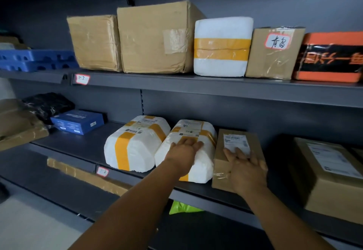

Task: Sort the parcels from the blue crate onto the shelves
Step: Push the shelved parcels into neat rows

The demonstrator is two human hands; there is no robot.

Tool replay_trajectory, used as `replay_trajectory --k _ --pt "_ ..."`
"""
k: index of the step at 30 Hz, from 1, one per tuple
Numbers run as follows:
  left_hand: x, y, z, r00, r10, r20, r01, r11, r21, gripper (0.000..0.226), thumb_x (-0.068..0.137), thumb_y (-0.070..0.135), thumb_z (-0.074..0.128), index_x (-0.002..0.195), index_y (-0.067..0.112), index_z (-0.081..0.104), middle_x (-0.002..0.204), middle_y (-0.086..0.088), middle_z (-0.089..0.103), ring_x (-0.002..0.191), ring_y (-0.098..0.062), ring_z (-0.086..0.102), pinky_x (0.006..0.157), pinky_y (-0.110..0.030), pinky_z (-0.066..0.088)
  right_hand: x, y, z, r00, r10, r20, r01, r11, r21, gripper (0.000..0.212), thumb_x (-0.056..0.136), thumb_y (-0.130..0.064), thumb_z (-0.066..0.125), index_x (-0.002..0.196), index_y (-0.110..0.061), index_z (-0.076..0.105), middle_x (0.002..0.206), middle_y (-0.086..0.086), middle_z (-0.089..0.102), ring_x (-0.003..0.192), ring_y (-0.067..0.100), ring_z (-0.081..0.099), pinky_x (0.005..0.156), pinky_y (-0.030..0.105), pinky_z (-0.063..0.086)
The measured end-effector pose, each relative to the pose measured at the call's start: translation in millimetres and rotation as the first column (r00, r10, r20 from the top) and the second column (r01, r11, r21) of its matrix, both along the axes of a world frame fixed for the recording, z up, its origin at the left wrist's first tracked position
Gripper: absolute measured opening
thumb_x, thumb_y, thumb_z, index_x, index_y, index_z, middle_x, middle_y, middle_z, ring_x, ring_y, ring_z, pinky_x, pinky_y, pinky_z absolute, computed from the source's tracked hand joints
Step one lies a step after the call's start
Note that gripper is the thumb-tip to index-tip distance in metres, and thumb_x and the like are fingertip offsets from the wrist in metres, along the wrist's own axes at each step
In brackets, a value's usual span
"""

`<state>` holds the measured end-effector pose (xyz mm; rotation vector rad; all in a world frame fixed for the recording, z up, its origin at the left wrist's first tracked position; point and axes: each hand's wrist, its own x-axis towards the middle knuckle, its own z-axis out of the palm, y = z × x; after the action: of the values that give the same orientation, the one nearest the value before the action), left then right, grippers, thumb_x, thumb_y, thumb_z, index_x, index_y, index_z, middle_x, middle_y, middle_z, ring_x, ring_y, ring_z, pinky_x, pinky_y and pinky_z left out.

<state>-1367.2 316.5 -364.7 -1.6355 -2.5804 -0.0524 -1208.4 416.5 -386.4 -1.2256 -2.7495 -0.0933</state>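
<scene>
Left hand (184, 151) flat with straight fingers on white foam parcel (188, 151), right hand (246, 168) flat on brown box (222, 163), both on middle shelf (82, 145).

Two small red-bordered tags carry handwriting: the upper tag (82, 79) reads 1-7, the lower tag (103, 171) reads 1-8. A slotted metal strip (142, 102) runs down the grey back panel (235, 108) — pale floor (29, 226) lies lower left.

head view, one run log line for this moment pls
left hand: flat on foam parcel | right hand: flat on cardboard box | both parcels: on middle shelf
</scene>
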Motion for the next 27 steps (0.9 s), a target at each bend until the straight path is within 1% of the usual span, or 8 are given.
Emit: replay_trajectory --k 4,6,8,10,13,18,22,27 --pt "4 1 -1 1.000 0.018 -0.020 -0.018 1.000 -0.007 0.076 0.092 0.013 0.056 0.152 0.029 0.014 0.159 -0.002 0.015 0.146 -0.025 0.011 0.115 -0.051 0.019 1 0 3 1.000 0.004 -0.001 -0.004 1.000 -0.008 0.067 0.098 -0.036 0.040 0.152 -0.041 0.001 0.162 -0.005 0.005 0.147 0.033 0.005 0.113 0.046 0.012" --pt "8 0 -2 0.999 0.021 -0.030 -0.022 1.000 -0.008 0.079 0.091 0.020 0.060 0.153 0.028 0.011 0.159 -0.002 0.013 0.146 -0.025 0.009 0.116 -0.049 0.015 3 0 5 1.000 0.019 0.004 -0.018 0.999 -0.048 0.073 0.096 -0.039 0.046 0.152 -0.039 -0.002 0.162 -0.005 0.001 0.147 0.033 0.001 0.115 0.047 0.009" --pt "14 0 -4 0.999 0.007 -0.037 -0.006 1.000 0.019 0.086 0.088 0.030 0.064 0.153 0.026 0.007 0.160 -0.003 0.010 0.147 -0.025 0.007 0.117 -0.046 0.011 7 -1 6 0.999 0.033 -0.034 -0.036 0.996 -0.086 0.084 0.092 -0.041 0.052 0.152 -0.035 -0.006 0.162 -0.003 -0.003 0.148 0.031 -0.006 0.116 0.046 0.001" --pt "25 1 -5 0.999 -0.036 -0.021 0.037 0.997 0.066 0.093 0.086 0.035 0.067 0.153 0.024 0.004 0.161 -0.002 0.005 0.148 -0.023 0.003 0.118 -0.044 0.009 15 -4 5 0.995 0.033 -0.092 -0.041 0.995 -0.088 0.092 0.090 -0.043 0.056 0.152 -0.028 -0.009 0.162 -0.001 -0.008 0.147 0.028 -0.012 0.117 0.045 -0.005" --pt "51 7 -5 0.990 -0.143 -0.002 0.143 0.984 0.102 0.097 0.086 0.034 0.067 0.153 0.022 -0.002 0.162 -0.001 -0.003 0.148 -0.021 -0.004 0.118 -0.041 0.005 35 -9 5 0.991 0.015 -0.131 -0.027 0.996 -0.087 0.099 0.089 -0.042 0.060 0.152 -0.021 -0.014 0.161 0.001 -0.013 0.147 0.024 -0.017 0.117 0.042 -0.009" --pt "103 36 1 0.963 -0.269 -0.004 0.266 0.951 0.160 0.093 0.088 0.026 0.065 0.154 0.019 -0.002 0.162 0.000 -0.002 0.148 -0.017 -0.004 0.118 -0.037 0.003 89 -3 16 0.988 -0.054 -0.148 0.046 0.997 -0.057 0.103 0.088 -0.036 0.064 0.152 -0.018 -0.014 0.161 0.001 -0.014 0.147 0.021 -0.017 0.117 0.039 -0.009" --pt "156 63 13 0.932 -0.362 0.022 0.353 0.919 0.175 0.096 0.088 0.037 0.064 0.154 0.019 -0.003 0.162 -0.001 -0.002 0.148 -0.018 -0.002 0.120 -0.037 0.005 148 16 24 0.977 -0.150 -0.155 0.138 0.987 -0.087 0.106 0.085 -0.036 0.067 0.153 -0.019 -0.012 0.161 -0.001 -0.013 0.147 0.020 -0.014 0.119 0.039 -0.008" --pt "228 99 17 0.889 -0.457 0.015 0.449 0.880 0.156 0.093 0.089 0.037 0.063 0.154 0.017 -0.001 0.162 -0.001 -0.002 0.148 -0.018 -0.003 0.120 -0.037 0.003 230 53 25 0.954 -0.256 -0.159 0.248 0.966 -0.067 0.103 0.085 -0.033 0.067 0.153 -0.020 -0.009 0.161 -0.002 -0.010 0.147 0.019 -0.013 0.118 0.038 -0.007"
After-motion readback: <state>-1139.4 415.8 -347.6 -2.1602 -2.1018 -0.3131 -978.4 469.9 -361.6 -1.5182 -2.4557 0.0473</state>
